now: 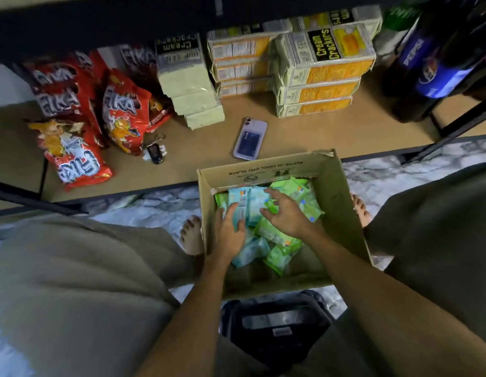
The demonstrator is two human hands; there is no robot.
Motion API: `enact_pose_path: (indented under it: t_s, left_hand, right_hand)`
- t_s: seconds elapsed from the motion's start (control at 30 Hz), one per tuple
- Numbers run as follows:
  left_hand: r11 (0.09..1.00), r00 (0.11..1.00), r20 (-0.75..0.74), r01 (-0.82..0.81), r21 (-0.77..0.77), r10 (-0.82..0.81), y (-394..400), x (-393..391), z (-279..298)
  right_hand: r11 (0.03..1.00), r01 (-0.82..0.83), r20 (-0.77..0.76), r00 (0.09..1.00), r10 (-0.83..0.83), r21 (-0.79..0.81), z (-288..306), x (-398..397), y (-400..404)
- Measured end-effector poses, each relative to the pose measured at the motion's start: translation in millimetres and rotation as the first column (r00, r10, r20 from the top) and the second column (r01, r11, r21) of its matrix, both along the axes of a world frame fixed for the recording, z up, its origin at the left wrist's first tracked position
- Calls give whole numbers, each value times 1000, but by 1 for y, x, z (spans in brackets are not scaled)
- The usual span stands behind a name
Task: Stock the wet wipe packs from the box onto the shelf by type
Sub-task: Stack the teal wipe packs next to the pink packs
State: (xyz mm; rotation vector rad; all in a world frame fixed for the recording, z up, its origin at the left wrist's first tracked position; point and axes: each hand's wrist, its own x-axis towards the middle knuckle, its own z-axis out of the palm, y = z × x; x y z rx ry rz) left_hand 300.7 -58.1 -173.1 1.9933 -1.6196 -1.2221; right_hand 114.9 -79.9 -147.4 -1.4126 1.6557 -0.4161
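An open cardboard box stands on the floor between my knees, in front of the brown shelf board. Inside lie several wet wipe packs, green ones and light blue ones, jumbled together. My left hand is in the box and holds a light blue pack from its left side, thumb on top. My right hand hovers over the green packs with fingers spread and relaxed, holding nothing.
On the shelf lie a phone and a key fob near the front. Red snack bags sit at the left, cream cracker stacks at the back, dark soda bottles at the right. My bare feet flank the box.
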Motion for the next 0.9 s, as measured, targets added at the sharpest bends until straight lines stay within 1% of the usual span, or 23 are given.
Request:
enact_pose_path:
  t_s: [0.17,0.23,0.37,0.47,0.53,0.7,0.8,0.9]
  left_hand:
    - [999,999,23,-39,-16,39,5,0,-14]
    - [998,998,15,-65,-9,65,6,0,-21]
    - [992,993,-18,-118,53,119,5,-5,-24]
    - [984,986,-59,-150,92,155,2,-8,-25]
    - [983,983,-70,-162,88,169,1,-10,-27]
    - [980,979,-67,-186,65,190,2,-12,-29]
    - [979,974,-95,-202,36,204,2,-12,-31]
    - [979,976,-84,-203,-12,201,2,-11,-34]
  right_hand:
    - [999,27,14,1000,-27,39,-27,7,-6]
    - [999,-8,5,1000,8,46,-35,8,-9]
    - [995,-65,-23,998,67,73,-48,7,-13]
    - [994,-61,-68,995,67,90,-55,8,-15]
    - [994,-32,-100,994,43,109,-58,8,-18]
    - [993,-22,-210,977,46,117,-62,2,-20]
    - [991,-48,-274,958,82,128,-64,2,-19]
    - [983,-117,-364,917,161,139,-66,5,-19]
